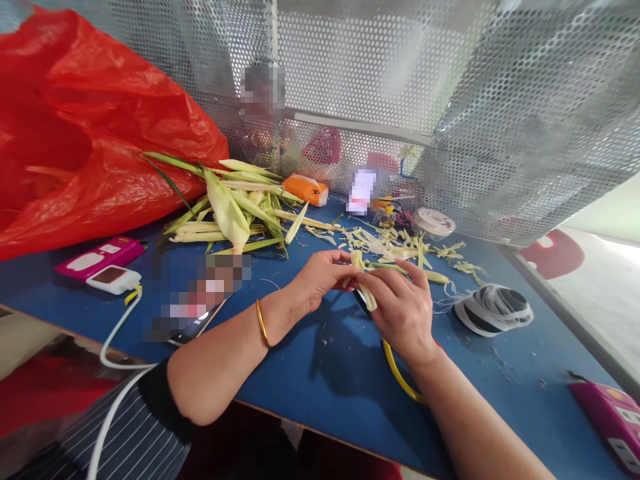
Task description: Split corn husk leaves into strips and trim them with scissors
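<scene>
Over the middle of the blue table, my two hands meet at a folded strip of pale corn husk [357, 259]. My left hand [323, 277] pinches its upper part between thumb and fingers. Around the lower part, the fingers of my right hand [404, 307] are curled, and the back of that hand hides some of the grip. Just past my fingers lie shredded husk strips [370, 240]. A heap of green and pale corn husks [235, 213] sits farther left. White thread wound on a dark and white spool [495, 310] rests to the right of my right hand.
A large red plastic bag [100, 133] fills the left. Magenta power strips [103, 259] lie at both sides. A phone [200, 307] lies left of my forearm. An orange tissue pack [305, 190], another phone [361, 190] and a tape roll [434, 223] stand before the perforated screen [360, 80]. A yellow-handled tool [397, 373] is under my right wrist.
</scene>
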